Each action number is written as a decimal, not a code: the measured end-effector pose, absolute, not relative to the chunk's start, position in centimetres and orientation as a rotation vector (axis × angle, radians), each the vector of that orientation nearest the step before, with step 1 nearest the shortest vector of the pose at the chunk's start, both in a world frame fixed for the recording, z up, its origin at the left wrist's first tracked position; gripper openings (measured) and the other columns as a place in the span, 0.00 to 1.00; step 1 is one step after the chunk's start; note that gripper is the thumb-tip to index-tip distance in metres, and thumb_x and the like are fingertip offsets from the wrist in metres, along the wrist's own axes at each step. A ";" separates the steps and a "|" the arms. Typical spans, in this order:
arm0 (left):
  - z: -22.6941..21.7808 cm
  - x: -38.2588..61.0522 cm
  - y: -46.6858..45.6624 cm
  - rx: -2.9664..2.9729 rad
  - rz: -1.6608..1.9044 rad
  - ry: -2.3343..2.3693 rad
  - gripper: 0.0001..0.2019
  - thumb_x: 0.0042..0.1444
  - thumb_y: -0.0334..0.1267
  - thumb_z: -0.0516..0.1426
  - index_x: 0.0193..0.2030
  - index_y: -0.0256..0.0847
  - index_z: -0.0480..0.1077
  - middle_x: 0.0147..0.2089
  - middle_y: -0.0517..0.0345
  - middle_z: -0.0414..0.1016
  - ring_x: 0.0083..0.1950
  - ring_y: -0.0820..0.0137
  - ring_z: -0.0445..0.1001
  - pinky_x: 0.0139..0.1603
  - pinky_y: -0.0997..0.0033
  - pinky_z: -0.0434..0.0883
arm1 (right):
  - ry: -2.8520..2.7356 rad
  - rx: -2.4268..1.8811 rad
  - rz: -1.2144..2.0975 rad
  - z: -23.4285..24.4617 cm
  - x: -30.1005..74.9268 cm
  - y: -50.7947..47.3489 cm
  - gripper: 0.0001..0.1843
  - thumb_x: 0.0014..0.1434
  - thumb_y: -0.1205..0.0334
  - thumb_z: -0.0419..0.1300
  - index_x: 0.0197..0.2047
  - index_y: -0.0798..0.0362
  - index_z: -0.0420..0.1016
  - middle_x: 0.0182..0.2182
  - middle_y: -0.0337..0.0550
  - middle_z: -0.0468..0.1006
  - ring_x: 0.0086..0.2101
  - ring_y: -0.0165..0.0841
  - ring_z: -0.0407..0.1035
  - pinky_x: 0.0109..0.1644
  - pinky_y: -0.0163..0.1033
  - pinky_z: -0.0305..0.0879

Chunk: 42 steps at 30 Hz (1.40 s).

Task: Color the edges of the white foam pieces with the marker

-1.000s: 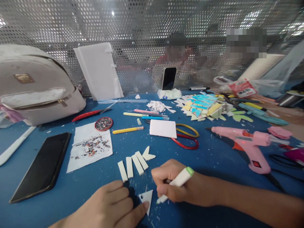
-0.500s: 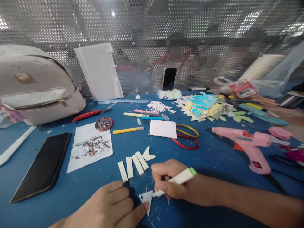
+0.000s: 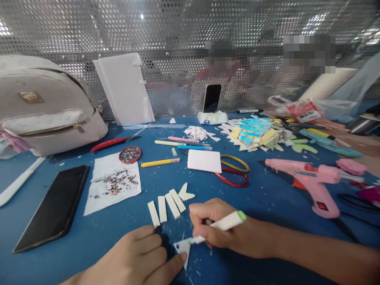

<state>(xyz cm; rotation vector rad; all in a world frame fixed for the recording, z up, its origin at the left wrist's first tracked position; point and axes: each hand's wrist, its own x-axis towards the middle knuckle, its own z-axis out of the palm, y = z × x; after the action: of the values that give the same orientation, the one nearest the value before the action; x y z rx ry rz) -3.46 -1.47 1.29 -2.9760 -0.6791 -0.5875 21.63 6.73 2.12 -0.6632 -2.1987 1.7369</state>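
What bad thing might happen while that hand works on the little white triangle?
1. The white tool in the right hand has its tip on the white triangle, close to the left hand pinning it; a slip might poke a finger.
2. The triangle is tiny and held at one edge, so it may skid.
3. The pink glue gun lies beside the right forearm and might get bumped.

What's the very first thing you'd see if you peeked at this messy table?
Right up front, the right hand holds a white pen with a green cap, its tip on a small white triangle that the left hand presses down on the blue table. To the right lies a big pink glue gun, and farther back sits a bright pile of blue and yellow scraps.
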 end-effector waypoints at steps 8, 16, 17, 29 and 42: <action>1.0 -3.3 -1.3 -2.974 -0.578 -0.678 0.15 0.73 0.30 0.46 0.56 0.30 0.71 0.29 0.58 0.73 0.26 0.67 0.72 0.33 0.64 0.75 | -2.239 -0.665 1.694 2.3 21.6 6.8 0.26 0.68 0.42 0.53 0.27 0.53 0.61 0.22 0.35 0.66 0.23 0.27 0.60 0.27 0.30 0.54; 0.9 -3.4 -1.4 -2.995 -0.592 -0.675 0.15 0.73 0.30 0.45 0.55 0.30 0.71 0.29 0.58 0.73 0.26 0.67 0.72 0.32 0.65 0.74 | -2.218 -0.685 1.695 2.4 21.5 6.7 0.30 0.67 0.35 0.51 0.28 0.53 0.60 0.22 0.36 0.66 0.23 0.27 0.60 0.27 0.31 0.53; 0.8 -3.4 -1.4 -2.990 -0.610 -0.672 0.16 0.74 0.30 0.45 0.55 0.30 0.71 0.28 0.58 0.73 0.26 0.67 0.72 0.31 0.65 0.74 | -2.222 -0.683 1.688 2.4 21.5 6.7 0.31 0.67 0.34 0.51 0.28 0.54 0.61 0.22 0.36 0.66 0.23 0.27 0.60 0.27 0.31 0.53; 1.1 -3.4 -1.4 -2.992 -0.574 -0.697 0.15 0.73 0.31 0.46 0.57 0.31 0.71 0.30 0.57 0.74 0.28 0.67 0.73 0.35 0.64 0.76 | -2.251 -0.713 1.671 2.5 21.5 6.6 0.30 0.67 0.34 0.50 0.28 0.53 0.61 0.22 0.35 0.65 0.23 0.27 0.59 0.27 0.32 0.53; 1.1 -3.4 -1.4 -2.957 -0.590 -0.707 0.16 0.74 0.31 0.45 0.56 0.32 0.71 0.29 0.58 0.74 0.28 0.69 0.73 0.39 0.66 0.77 | -2.235 -0.770 1.661 2.7 21.5 6.5 0.32 0.66 0.32 0.48 0.27 0.52 0.58 0.22 0.35 0.64 0.24 0.28 0.59 0.28 0.33 0.53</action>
<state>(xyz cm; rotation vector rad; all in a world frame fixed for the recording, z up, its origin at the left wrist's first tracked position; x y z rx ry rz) -3.35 -1.37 1.06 -2.9566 -0.7074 -0.5897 21.46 6.50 2.69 -0.7696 -2.2354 1.6608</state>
